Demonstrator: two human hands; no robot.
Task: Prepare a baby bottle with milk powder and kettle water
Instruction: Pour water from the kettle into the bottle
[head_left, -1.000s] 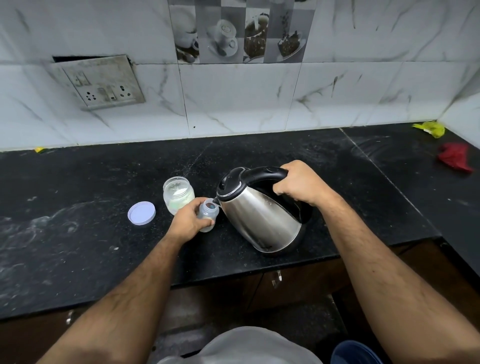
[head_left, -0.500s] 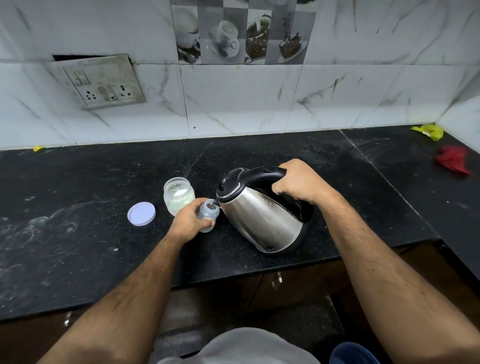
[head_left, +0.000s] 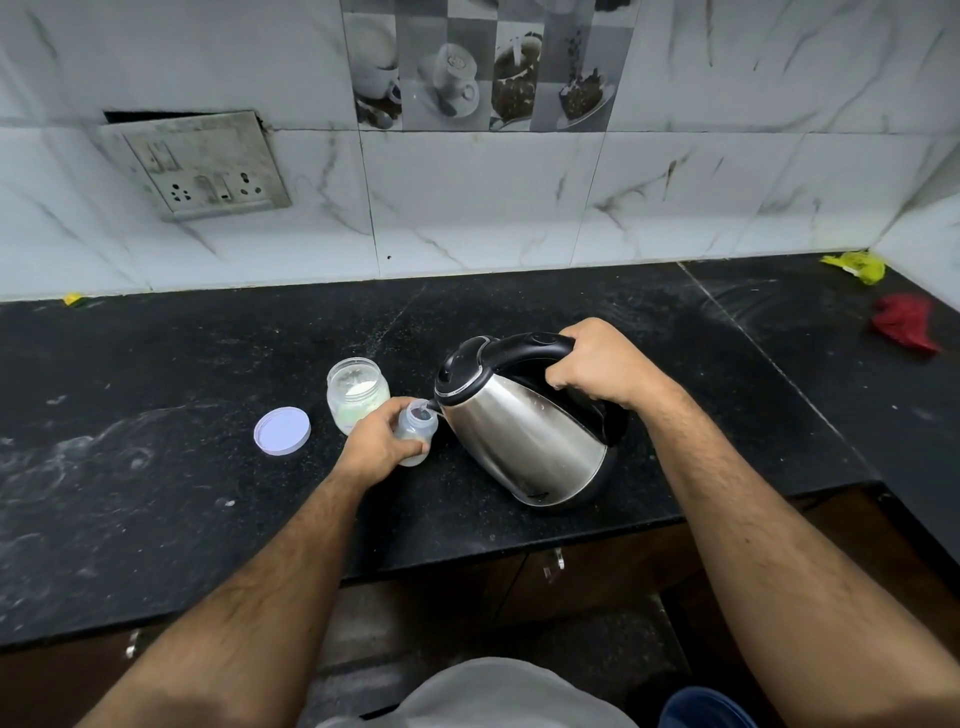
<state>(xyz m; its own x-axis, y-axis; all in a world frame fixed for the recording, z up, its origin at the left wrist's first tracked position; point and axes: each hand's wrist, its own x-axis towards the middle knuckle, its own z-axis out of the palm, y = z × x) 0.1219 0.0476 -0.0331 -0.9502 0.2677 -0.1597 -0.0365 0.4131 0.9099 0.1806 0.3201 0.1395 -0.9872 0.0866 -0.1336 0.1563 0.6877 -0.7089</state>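
Observation:
A steel kettle with a black lid and handle is tilted to the left over the black counter. My right hand grips its handle. The spout sits at the open mouth of a small clear baby bottle, which my left hand holds upright on the counter. Pale liquid shows in the bottle's base. Just behind the bottle stands an open glass jar with white milk powder inside. The jar's round pale lid lies flat to its left.
A marble-tiled wall with a socket plate backs the counter. A red cloth and a yellow scrap lie at the far right corner. Dark cabinet doors run below the counter's front edge.
The kettle stays tilted at the bottle's mouth, shifted slightly. Both hands keep their grips.

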